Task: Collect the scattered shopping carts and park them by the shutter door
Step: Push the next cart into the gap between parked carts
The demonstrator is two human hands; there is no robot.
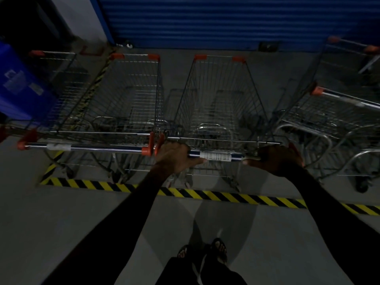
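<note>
Both hands grip the handle bar [216, 156] of a wire shopping cart [220, 103], left hand [174, 156] and right hand [277, 158] curled round it, facing the blue shutter door [226, 21] at twelve o'clock; the rigid steel frame likely rolls heavily, best steered from the bar's ends.

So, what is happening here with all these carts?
A person holds the handle bar of one shopping cart, the left hand and the right hand gripping its two ends. The cart faces the blue shutter door and stands past the striped floor tape. A second cart is parked close beside it on the left, their handle ends almost touching. More carts stand at an angle on the right.
</note>
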